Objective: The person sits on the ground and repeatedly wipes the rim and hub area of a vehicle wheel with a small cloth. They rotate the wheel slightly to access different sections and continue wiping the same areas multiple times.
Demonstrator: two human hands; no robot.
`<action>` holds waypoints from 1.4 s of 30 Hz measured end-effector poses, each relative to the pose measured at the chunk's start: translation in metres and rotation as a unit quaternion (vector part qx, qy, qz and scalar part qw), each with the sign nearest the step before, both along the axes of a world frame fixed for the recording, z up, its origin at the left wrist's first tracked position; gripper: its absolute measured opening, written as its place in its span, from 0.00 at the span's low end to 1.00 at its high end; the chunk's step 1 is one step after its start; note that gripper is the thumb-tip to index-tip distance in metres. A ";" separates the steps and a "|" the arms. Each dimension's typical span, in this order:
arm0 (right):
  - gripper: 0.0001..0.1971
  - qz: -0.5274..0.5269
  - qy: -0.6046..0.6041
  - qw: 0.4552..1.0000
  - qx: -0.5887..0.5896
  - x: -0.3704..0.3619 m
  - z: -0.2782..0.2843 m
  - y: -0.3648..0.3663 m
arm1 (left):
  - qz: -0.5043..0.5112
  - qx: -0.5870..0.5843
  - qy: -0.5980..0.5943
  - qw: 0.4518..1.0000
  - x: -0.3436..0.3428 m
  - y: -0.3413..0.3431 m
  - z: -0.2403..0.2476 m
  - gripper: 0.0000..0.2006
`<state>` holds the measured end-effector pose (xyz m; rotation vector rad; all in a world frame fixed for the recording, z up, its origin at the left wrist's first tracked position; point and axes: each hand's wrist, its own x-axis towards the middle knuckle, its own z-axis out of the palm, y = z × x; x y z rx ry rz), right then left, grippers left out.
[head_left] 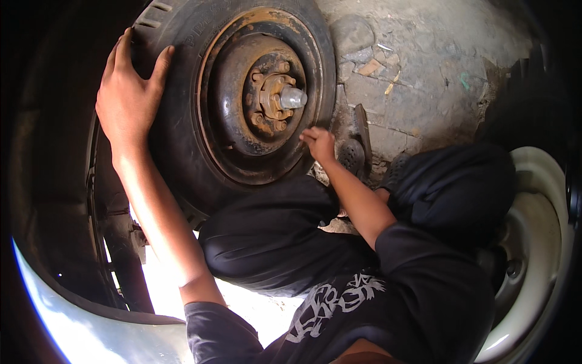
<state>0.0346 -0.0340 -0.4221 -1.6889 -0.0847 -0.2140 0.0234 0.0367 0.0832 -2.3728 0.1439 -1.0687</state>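
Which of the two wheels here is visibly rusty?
The wheel by the left hand: its rim is rusty brown, whereas the far-right wheel is pale cream.

The tire (173, 142) is cropped above; whether the right hand (320, 144) holds anything is unclear.

Folding both black-trousered legs (273, 224) between a black tire (174, 112) with a rusty hub (271, 91) and a cream wheel (533, 236) at right, spreading the left hand (126, 106) across the tire's outer edge and holding the loosely curled right hand (320, 144) near the rusty rim (254, 174)
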 end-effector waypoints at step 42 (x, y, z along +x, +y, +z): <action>0.10 -0.005 -0.004 0.962 0.271 -0.023 0.136 0.031 | -0.010 0.027 -0.024 0.999 0.001 -0.002 -0.005 0.40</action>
